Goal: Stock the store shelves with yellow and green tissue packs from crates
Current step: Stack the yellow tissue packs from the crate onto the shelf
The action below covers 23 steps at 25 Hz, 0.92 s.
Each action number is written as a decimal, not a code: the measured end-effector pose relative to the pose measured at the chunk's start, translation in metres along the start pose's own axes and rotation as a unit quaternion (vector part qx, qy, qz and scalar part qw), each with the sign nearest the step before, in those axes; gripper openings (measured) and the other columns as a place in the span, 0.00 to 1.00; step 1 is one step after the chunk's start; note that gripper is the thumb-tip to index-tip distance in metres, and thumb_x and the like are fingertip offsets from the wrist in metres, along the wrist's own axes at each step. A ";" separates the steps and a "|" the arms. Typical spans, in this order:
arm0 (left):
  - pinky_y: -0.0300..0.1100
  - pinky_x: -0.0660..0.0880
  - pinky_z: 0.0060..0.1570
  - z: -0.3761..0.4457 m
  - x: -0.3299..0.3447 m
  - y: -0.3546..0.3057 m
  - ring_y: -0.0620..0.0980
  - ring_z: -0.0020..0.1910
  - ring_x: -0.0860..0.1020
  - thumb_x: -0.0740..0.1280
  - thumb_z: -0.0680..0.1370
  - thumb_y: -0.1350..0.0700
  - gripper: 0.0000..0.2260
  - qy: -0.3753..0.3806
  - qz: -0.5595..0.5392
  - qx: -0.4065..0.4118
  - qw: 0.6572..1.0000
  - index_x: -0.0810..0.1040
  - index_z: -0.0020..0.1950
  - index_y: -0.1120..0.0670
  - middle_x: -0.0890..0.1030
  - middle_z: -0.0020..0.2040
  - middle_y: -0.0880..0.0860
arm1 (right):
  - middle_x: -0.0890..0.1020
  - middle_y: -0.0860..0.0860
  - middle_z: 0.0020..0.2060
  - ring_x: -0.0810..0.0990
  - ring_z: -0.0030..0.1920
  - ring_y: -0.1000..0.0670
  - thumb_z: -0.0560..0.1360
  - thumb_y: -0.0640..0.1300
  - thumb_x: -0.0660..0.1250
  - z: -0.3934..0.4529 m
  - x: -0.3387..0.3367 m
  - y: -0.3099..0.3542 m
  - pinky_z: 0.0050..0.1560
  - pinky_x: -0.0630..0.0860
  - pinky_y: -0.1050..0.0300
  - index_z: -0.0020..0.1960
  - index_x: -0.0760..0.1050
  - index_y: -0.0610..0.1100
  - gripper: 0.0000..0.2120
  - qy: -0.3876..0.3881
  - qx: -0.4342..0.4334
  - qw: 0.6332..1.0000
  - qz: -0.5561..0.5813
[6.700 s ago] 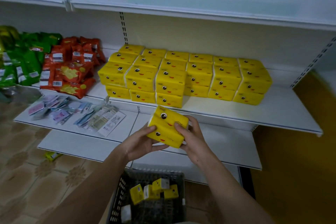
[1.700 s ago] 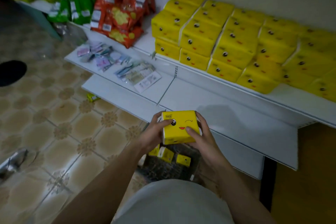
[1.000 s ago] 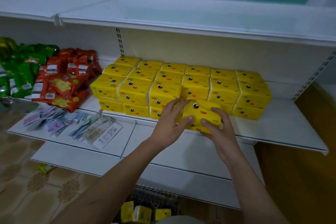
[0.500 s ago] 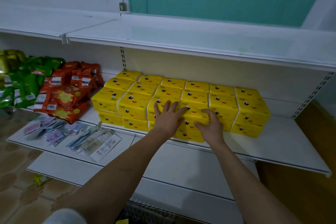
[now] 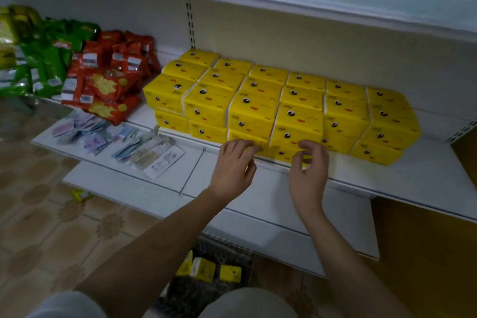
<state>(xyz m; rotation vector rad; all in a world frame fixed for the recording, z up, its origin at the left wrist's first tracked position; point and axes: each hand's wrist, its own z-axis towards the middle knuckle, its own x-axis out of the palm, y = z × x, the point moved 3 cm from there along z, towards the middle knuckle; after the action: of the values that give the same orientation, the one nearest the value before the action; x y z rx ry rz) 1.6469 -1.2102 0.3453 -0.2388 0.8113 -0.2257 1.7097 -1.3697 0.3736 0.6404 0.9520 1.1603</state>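
Gleaming white shelf (image 5: 426, 178) above tan floor tiles (image 5: 38, 227)

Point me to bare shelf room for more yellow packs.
Free: the middle shelf right of the yellow tissue packs, out to the upright. Also the lower shelf under both hands, right of the flat packets. Crowded: left of the yellow block, where red snack bags sit close beside it.

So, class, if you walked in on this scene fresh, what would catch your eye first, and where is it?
The block of yellow tissue packs with cartoon faces, stacked on the middle shelf. Next, the left hand and right hand, both empty, at the stack's front edge. Then the red snack bags further left.
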 end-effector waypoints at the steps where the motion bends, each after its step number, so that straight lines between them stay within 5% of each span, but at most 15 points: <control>1: 0.48 0.69 0.53 -0.023 0.005 0.008 0.54 0.56 0.72 0.63 0.76 0.62 0.14 0.038 -0.007 -0.025 0.999 0.74 0.60 0.52 0.77 0.55 0.53 | 0.75 0.49 0.50 0.75 0.51 0.49 0.77 0.33 0.62 -0.017 0.010 -0.003 0.48 0.69 0.71 0.53 0.75 0.42 0.09 0.044 -0.002 0.999 -0.002; 5: 0.51 0.72 0.53 -0.119 0.023 0.047 0.54 0.59 0.72 0.61 0.78 0.59 0.15 0.263 -0.033 -0.208 0.941 0.72 0.65 0.51 0.76 0.58 0.52 | 0.75 0.52 0.50 0.74 0.49 0.51 0.77 0.35 0.63 -0.089 0.052 -0.037 0.48 0.73 0.59 0.55 0.74 0.47 0.10 0.234 0.048 0.970 -0.034; 10: 0.47 0.74 0.50 -0.231 0.036 0.081 0.61 0.57 0.77 0.63 0.79 0.56 0.19 0.451 -0.119 -0.446 0.764 0.69 0.69 0.55 0.78 0.59 0.60 | 0.73 0.53 0.55 0.72 0.57 0.50 0.79 0.43 0.64 -0.164 0.091 -0.088 0.55 0.73 0.54 0.62 0.73 0.49 0.12 0.466 0.139 0.866 -0.115; 15: 0.45 0.72 0.55 -0.329 0.072 0.086 0.60 0.59 0.77 0.62 0.81 0.57 0.16 0.409 -0.193 -0.643 0.618 0.71 0.67 0.61 0.78 0.60 0.63 | 0.74 0.45 0.62 0.74 0.58 0.46 0.80 0.45 0.64 -0.224 0.119 -0.149 0.52 0.70 0.58 0.70 0.68 0.43 0.20 0.610 0.220 0.738 -0.188; 19: 0.36 0.69 0.35 -0.397 0.128 0.095 0.44 0.37 0.72 0.61 0.82 0.57 0.08 0.320 -0.243 -0.755 0.518 0.70 0.60 0.53 0.73 0.41 0.49 | 0.70 0.46 0.69 0.74 0.63 0.43 0.80 0.49 0.63 -0.276 0.145 -0.235 0.57 0.72 0.53 0.74 0.64 0.46 0.24 0.652 0.274 0.663 -0.246; 23: 0.41 0.71 0.45 -0.487 0.232 0.119 0.52 0.45 0.76 0.60 0.82 0.56 0.15 0.234 -0.300 -0.827 0.414 0.69 0.69 0.55 0.77 0.52 0.56 | 0.67 0.48 0.73 0.70 0.69 0.43 0.79 0.52 0.63 -0.348 0.184 -0.369 0.64 0.72 0.44 0.76 0.61 0.49 0.27 0.682 0.324 0.599 -0.269</control>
<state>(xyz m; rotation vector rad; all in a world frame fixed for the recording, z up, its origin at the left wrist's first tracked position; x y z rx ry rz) 1.4558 -1.2242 -0.1725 -2.5490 1.2316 -0.0557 1.5948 -1.3220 -0.1515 -0.2116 2.7488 0.5219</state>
